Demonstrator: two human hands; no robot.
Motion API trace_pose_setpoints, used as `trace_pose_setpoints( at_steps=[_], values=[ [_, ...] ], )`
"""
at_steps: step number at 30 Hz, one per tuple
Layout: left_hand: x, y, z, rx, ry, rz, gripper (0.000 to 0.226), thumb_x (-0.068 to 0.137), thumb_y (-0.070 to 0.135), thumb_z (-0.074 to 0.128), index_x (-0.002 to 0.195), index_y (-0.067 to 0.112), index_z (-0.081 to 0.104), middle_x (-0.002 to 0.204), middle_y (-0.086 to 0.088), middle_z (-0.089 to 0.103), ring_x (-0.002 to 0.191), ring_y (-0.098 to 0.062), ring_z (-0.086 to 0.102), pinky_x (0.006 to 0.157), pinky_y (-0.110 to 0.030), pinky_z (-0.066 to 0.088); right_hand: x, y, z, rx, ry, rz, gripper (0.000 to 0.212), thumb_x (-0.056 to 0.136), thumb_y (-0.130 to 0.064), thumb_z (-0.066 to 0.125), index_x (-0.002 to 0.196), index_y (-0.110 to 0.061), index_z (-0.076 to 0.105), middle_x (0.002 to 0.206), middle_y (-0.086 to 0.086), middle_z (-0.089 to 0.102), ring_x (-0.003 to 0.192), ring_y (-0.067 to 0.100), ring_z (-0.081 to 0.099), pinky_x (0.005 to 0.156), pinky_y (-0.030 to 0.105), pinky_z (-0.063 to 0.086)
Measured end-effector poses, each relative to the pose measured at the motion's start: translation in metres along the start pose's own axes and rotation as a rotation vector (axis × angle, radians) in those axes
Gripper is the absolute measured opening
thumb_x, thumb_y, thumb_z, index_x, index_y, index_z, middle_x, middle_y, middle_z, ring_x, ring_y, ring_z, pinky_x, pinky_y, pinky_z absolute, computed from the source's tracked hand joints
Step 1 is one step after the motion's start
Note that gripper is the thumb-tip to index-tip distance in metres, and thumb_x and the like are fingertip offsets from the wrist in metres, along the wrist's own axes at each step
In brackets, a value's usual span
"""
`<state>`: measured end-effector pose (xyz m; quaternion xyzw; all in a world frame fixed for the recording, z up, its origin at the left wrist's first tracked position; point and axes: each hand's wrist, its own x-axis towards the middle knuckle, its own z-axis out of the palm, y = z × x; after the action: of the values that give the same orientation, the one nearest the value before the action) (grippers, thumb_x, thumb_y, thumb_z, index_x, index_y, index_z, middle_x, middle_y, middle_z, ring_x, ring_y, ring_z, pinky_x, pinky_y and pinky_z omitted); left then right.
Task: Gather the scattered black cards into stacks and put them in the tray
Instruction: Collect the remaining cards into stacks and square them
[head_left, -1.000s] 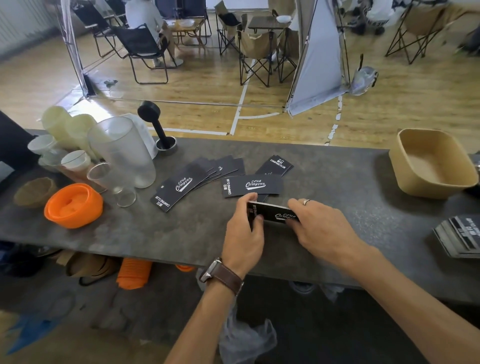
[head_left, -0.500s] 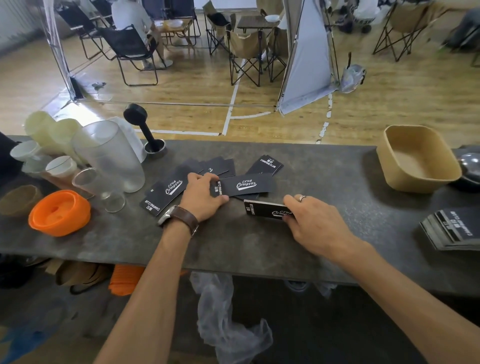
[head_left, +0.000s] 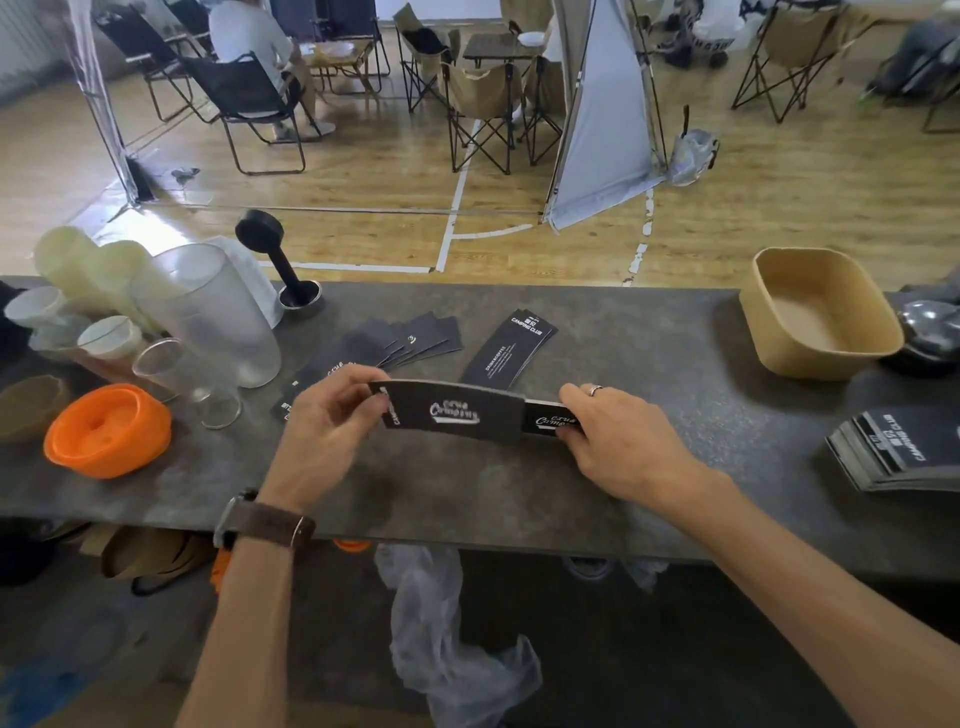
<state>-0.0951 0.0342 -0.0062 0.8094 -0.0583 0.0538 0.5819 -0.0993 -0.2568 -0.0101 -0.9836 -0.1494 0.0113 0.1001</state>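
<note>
My left hand (head_left: 324, 431) pinches a black card (head_left: 452, 413) with white lettering by its left end and holds it above the grey counter (head_left: 467, 483). My right hand (head_left: 621, 441) grips a small stack of black cards (head_left: 545, 422) whose left end lies under the held card. More black cards lie fanned (head_left: 410, 338) behind my hands, one lies apart (head_left: 511, 348), and some are partly hidden behind my left hand. A tan tray (head_left: 821, 322) stands empty at the back right.
A second stack of black cards (head_left: 898, 452) lies at the counter's right edge. On the left stand an orange lid (head_left: 106, 431), clear glasses (head_left: 182, 374), a frosted jug (head_left: 213, 317) and cups. A black tamper (head_left: 283, 270) stands behind the cards. A dark bowl (head_left: 930, 332) sits beside the tray.
My left hand has picked a card from the spread and brought it right, over the stack. My right hand has lifted the stack slightly.
</note>
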Motion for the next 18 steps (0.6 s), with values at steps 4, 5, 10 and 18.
trace_pose_setpoints(
  at_steps=[4,5,10,18],
  values=[
    [-0.012,-0.003,0.033,0.36,0.087,0.164,0.016,0.086,0.003,0.067,0.093,0.017,0.069,0.086,0.01,0.066,0.08,-0.004,0.059,0.079,-0.016,0.045,-0.003,0.001,-0.006,0.018,-0.055,-0.038,0.018,0.084,-0.035,0.053,0.092,-0.024,0.041,0.089,-0.007,0.051,0.087,0.021,0.055,0.066,0.038,0.048],
    [-0.012,-0.003,0.045,0.413,0.129,0.216,0.014,0.085,0.004,0.068,0.091,0.017,0.069,0.086,0.009,0.065,0.08,-0.004,0.057,0.078,-0.014,0.043,-0.005,0.001,-0.008,0.026,-0.077,-0.049,0.022,0.081,-0.04,0.054,0.091,-0.025,0.042,0.087,-0.009,0.049,0.086,0.019,0.054,0.066,0.038,0.048],
    [-0.012,-0.001,0.094,0.349,0.169,0.24,0.023,0.082,0.011,0.073,0.104,0.013,0.066,0.095,0.004,0.061,0.078,-0.006,0.059,0.076,-0.021,0.048,-0.006,-0.001,-0.006,0.008,-0.049,-0.036,0.024,0.092,-0.046,0.052,0.098,-0.024,0.045,0.095,-0.006,0.054,0.092,0.019,0.055,0.071,0.041,0.05],
    [-0.014,-0.003,0.109,0.458,0.008,0.101,0.037,0.097,0.017,0.051,0.134,0.017,0.046,0.117,-0.002,0.065,0.104,-0.026,0.06,0.091,-0.037,0.044,-0.004,-0.011,-0.006,-0.069,-0.007,-0.013,0.009,0.1,-0.028,0.045,0.103,-0.02,0.044,0.101,-0.002,0.056,0.097,0.026,0.058,0.063,0.036,0.039]
  ],
)
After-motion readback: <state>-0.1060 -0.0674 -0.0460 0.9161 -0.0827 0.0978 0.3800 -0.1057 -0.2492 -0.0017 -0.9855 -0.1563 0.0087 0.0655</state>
